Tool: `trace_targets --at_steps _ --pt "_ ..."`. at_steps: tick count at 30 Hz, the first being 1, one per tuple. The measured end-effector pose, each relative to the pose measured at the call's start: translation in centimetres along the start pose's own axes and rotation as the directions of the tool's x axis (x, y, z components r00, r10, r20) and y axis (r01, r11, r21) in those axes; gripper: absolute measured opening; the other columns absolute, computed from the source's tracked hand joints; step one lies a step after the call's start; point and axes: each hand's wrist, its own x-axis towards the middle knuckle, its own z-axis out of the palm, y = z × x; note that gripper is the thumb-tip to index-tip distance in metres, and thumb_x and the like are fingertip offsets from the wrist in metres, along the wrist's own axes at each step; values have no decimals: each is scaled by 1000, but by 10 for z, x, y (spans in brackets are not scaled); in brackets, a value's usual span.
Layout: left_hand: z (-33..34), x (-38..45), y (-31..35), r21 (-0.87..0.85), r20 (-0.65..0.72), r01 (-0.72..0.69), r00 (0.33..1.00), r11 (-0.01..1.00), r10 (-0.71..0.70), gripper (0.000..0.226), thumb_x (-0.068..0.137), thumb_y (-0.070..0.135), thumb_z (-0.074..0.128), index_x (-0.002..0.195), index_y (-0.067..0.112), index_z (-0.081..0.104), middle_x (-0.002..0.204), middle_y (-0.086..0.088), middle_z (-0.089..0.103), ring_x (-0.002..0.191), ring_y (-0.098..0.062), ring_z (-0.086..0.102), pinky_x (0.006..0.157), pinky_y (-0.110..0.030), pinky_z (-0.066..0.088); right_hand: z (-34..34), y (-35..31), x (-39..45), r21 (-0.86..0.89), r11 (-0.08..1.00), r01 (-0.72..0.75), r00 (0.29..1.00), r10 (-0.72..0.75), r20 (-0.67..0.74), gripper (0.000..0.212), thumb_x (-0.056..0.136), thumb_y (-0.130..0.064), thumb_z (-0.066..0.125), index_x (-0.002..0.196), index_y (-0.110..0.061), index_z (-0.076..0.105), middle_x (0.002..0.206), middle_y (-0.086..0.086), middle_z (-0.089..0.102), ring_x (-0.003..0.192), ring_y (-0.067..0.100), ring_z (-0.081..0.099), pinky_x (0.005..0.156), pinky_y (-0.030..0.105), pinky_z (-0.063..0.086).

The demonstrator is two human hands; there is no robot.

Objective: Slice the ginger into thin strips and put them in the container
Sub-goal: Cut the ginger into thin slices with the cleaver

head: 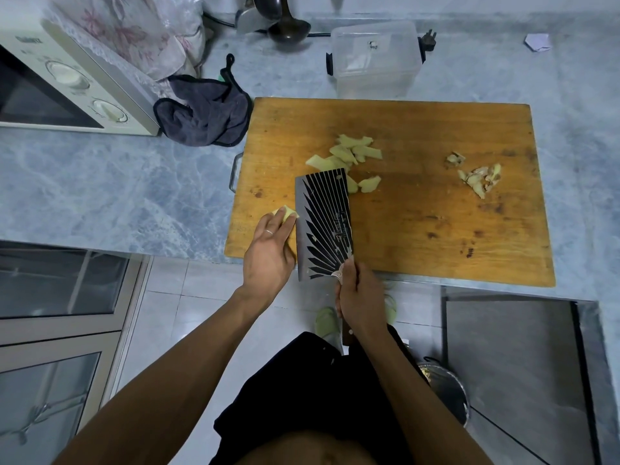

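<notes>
On the wooden cutting board (419, 209) my left hand (270, 250) holds down a pale ginger piece (285, 213) at the board's left edge. Against that piece stands a cleaver (323, 226) with a black-striped blade, its handle gripped by my right hand (360, 300). A heap of ginger slices (352, 156) lies beyond the blade tip. Ginger peel scraps (478, 177) sit toward the right of the board. A clear plastic container (375, 58) with its lid on stands behind the board.
A microwave (67, 82) occupies the far left, with a dark cloth (208, 112) beside it. A ladle (288, 30) and a plug (429, 40) lie at the back. A dark cooktop (516, 364) is set into the counter at the right.
</notes>
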Motion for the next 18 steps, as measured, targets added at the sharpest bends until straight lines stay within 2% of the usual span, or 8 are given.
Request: trace_targets --at_steps 5,9,11,18 --pt "0 0 4 -29 10 25 1000 999 -25 63 87 -4 48 146 17 47 156 1 40 148 -21 26 104 -23 37 10 -5 9 -65 998 -6 1000 7 1 35 106 -38 35 84 -16 52 58 4 58 42 17 53 45 36 49" --pt "-2 1 0 -84 8 43 999 996 -43 68 83 -8 45 146 17 48 156 0 40 149 -20 25 103 -19 29 15 -5 4 -55 998 -15 1000 16 14 34 107 -34 35 85 -14 51 63 12 58 42 15 52 43 31 46" --pt "-1 1 -2 -94 6 37 999 995 -36 69 83 -9 44 147 17 47 156 0 40 149 -20 25 105 -18 28 14 -1 0 -52 999 5 1000 -4 20 33 107 -32 35 83 -15 50 62 15 58 42 17 51 43 33 46" --pt "1 0 0 -148 -5 53 998 987 -55 72 80 -11 42 147 14 46 156 -1 39 150 -20 23 107 -14 24 28 3 5 -131 991 18 999 -22 -25 38 107 -30 35 83 -6 54 58 10 59 39 16 54 41 26 42"
